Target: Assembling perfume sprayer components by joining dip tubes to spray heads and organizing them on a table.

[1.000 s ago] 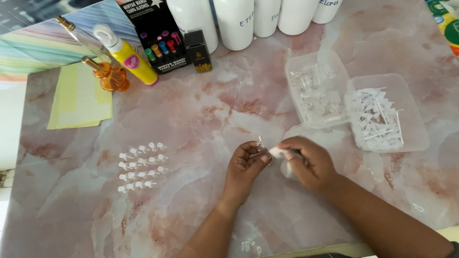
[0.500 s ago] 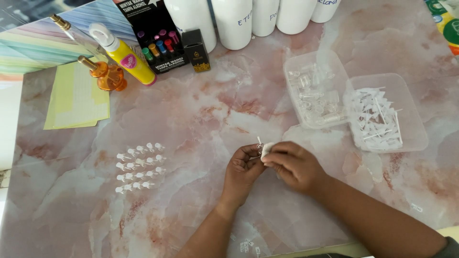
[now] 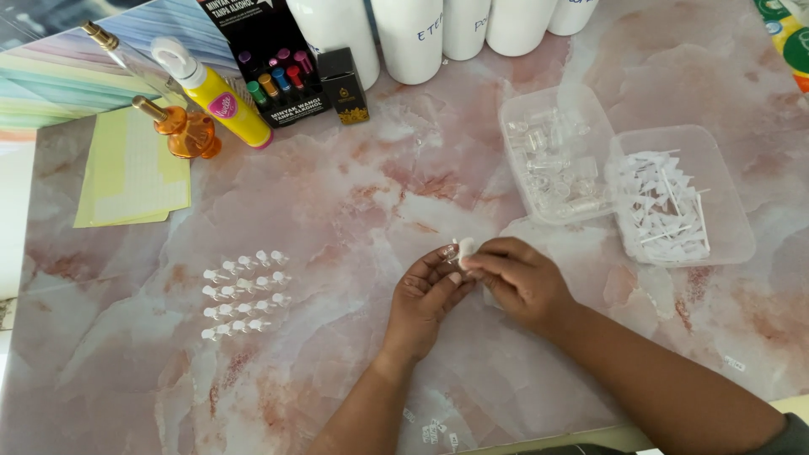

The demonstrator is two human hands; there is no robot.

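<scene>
Together, hands (image 3: 459, 274) pinch small white plastic cap (image 3: 464, 247) over glossy pink marble tabletop (image 3: 337, 202).

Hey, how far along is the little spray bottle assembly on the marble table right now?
Done: rows of small assembled vials lie left of the hands. In hand: the left hand holds a tiny clear vial while the right hand puts a white cap to it. Left: one clear tray holds many empty vials, and the other tray many white spray tops, so most seems to remain.
</scene>
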